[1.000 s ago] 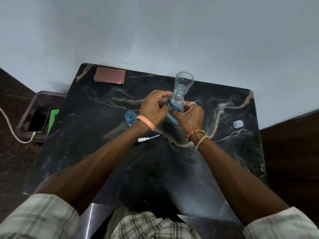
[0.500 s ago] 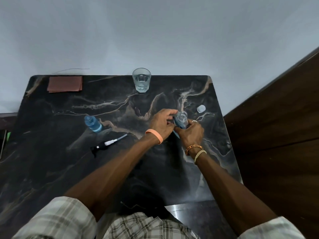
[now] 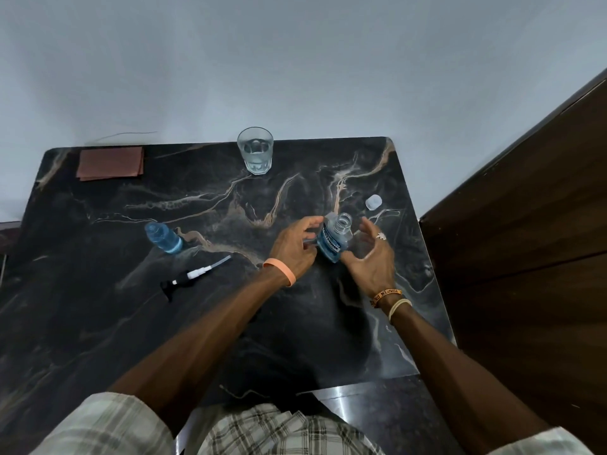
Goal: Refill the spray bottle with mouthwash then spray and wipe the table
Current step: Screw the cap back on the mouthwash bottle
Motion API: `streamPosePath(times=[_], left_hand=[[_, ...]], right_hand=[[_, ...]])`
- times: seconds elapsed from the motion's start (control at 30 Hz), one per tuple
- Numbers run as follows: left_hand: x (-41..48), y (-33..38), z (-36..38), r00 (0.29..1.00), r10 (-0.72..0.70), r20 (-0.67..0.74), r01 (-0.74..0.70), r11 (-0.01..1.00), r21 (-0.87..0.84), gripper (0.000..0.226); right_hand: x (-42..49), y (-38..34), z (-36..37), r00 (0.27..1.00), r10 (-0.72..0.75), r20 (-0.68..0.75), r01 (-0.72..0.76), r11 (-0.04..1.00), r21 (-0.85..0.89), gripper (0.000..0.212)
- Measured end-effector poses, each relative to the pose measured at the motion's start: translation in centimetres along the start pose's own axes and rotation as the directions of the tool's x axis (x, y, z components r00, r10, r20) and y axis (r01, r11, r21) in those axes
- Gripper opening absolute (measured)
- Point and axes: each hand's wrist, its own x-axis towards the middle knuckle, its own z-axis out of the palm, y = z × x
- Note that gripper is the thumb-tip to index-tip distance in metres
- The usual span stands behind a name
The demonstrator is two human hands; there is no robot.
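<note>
Fingers of the left hand (image 3: 292, 249) gripped the uncapped mouthwash bottle (image 3: 333, 241); the right hand (image 3: 372, 257) hovered splayed beside it. Knocked, it could spill.

Right of centre, an uncapped mouthwash bottle (image 3: 333, 239) sits on the dark marbled table (image 3: 98, 323). The left hand (image 3: 292, 249) grips its left side with curled fingers, and the right hand (image 3: 372, 257) is spread loosely just beside it. A glass (image 3: 255, 151) sits at top centre, a reddish-brown cloth (image 3: 111, 162) at upper left, a white cap (image 3: 373, 202) just above the hands, and at centre left an open blue spray bottle (image 3: 164, 238) with the spray head (image 3: 193, 275) lying below it.
</note>
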Motion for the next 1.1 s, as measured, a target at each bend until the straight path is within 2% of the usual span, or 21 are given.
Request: streamPosePath(times=[0.1,0.17,0.3,0.37,0.43,0.6,0.7,0.77,0.83,0.97,1.03,1.1], left_hand=[[0.2,-0.5,0.1,0.999,-0.015,-0.039,0.016,0.999,0.031,0.061],[0.5,-0.7,0.1,0.998,-0.026,-0.058,0.028,0.999,0.031,0.058],[1.3,-0.6,0.3,0.998,-0.029,-0.063,0.031,0.999,0.028,0.054],[1.7,-0.7,0.5,0.997,-0.034,-0.065,0.035,0.999,0.023,0.054],[1.8,-0.8,0.5,0.997,-0.040,-0.067,0.042,0.999,0.026,0.055],[1.1,-1.7,0.3,0.994,-0.049,-0.099,0.054,0.997,0.048,0.058],[0.2,-2.1,-0.2,0.992,-0.061,-0.108,0.064,0.997,0.032,0.059],[-0.3,-2.2,-0.4,0.991,-0.073,-0.110,0.076,0.997,0.028,0.058],[-0.8,-2.2,-0.5,0.991,-0.082,-0.104,0.084,0.996,0.019,0.059],[-1.0,-1.8,0.2,0.992,-0.099,-0.080,0.096,0.995,-0.036,0.060],[-1.0,-1.2,0.5,0.995,-0.064,-0.072,0.061,0.997,-0.045,0.064],[-0.8,-0.3,0.8,0.996,0.005,-0.090,-0.007,1.000,-0.021,0.072]], right_hand=[[0.7,1.1,-1.8,0.996,-0.056,-0.070,0.060,0.996,0.064,0.069],[1.5,1.7,-2.8,0.992,-0.080,-0.094,0.084,0.996,0.043,0.060],[4.5,2.0,-3.4,0.981,-0.014,-0.194,0.020,0.999,0.028,0.043],[6.7,2.1,-3.3,0.975,-0.004,-0.224,-0.008,0.999,-0.054,0.042],[8.9,2.3,-3.0,0.983,-0.018,-0.183,-0.018,0.981,-0.192,0.046],[13.0,3.8,-1.5,0.993,0.019,0.117,0.030,0.914,-0.405,0.056],[13.9,5.0,-0.6,0.972,-0.021,0.234,0.149,0.825,-0.546,0.045],[13.6,5.4,-0.4,0.975,-0.098,0.200,0.199,0.789,-0.582,0.033],[12.6,5.1,-0.3,0.980,-0.112,0.166,0.183,0.835,-0.520,0.030],[9.7,3.0,-1.3,0.990,-0.069,0.119,0.100,0.954,-0.283,0.035],[8.6,1.1,-3.0,0.998,-0.054,0.044,0.060,0.986,-0.156,0.038],[7.9,-1.4,-5.1,0.994,-0.110,-0.001,0.110,0.992,-0.056,0.039]])
